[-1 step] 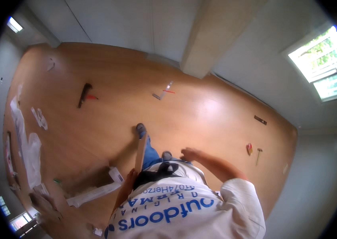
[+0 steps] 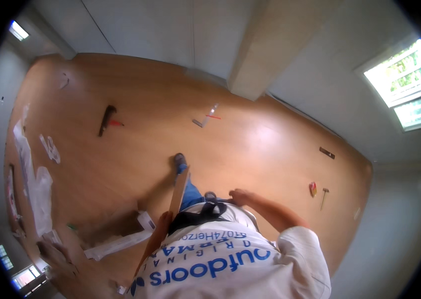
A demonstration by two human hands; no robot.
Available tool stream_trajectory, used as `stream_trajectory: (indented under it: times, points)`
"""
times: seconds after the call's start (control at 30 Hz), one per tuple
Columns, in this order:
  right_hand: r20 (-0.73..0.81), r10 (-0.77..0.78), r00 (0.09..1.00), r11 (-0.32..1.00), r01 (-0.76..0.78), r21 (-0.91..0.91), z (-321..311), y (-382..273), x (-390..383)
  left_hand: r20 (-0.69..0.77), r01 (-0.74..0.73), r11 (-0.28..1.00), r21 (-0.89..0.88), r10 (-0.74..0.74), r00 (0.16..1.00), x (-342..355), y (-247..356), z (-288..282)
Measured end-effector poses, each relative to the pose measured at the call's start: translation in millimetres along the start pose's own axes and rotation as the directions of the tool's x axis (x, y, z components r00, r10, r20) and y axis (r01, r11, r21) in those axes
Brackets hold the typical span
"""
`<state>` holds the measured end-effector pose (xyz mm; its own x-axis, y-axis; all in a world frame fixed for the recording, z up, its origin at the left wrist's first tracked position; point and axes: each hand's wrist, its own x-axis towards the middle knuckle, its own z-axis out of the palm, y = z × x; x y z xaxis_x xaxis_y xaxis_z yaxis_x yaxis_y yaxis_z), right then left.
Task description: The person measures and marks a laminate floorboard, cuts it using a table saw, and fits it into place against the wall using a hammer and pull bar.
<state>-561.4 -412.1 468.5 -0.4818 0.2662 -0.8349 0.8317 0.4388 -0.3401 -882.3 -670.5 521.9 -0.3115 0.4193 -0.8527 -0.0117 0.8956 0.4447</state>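
Observation:
My left hand point(image 2: 165, 219) is closed on a narrow wooden board point(image 2: 179, 192), held upright along my left leg. My right hand point(image 2: 238, 197) hangs in front of my waist, fingers loosely bent and apart, apparently empty. My white shirt with blue lettering and a black strap point(image 2: 198, 217) fill the lower middle. Below the board my left foot point(image 2: 179, 160) in a grey shoe stands on the wood-coloured floor point(image 2: 140, 129).
Around me lie a black-and-red tool point(image 2: 107, 120), metal pieces point(image 2: 205, 118), a dark bar point(image 2: 327, 152), a hammer-like tool point(image 2: 324, 195), a red-yellow packet point(image 2: 313, 189), white wrapping point(image 2: 38, 199) and an open carton point(image 2: 120, 244). A column point(image 2: 250, 74) stands by the far wall.
The view has shifted very slightly. My left foot, the board and my right hand sit a little further right in the picture; my grip on the board looks the same.

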Motion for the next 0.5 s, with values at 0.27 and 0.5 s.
stream_trajectory:
  times: [0.27, 0.5]
  points:
    - [-0.438, 0.109, 0.892, 0.977, -0.015, 0.211, -123, -20, 59, 0.089, -0.258, 0.938, 0.234, 0.243, 0.966, 162, 172, -110]
    - [-0.520, 0.035, 0.854, 0.872, 0.227, 0.433, -236, 27, 177, 0.068, -0.184, 0.909, 0.375, 0.171, 0.983, 275, 327, -133]
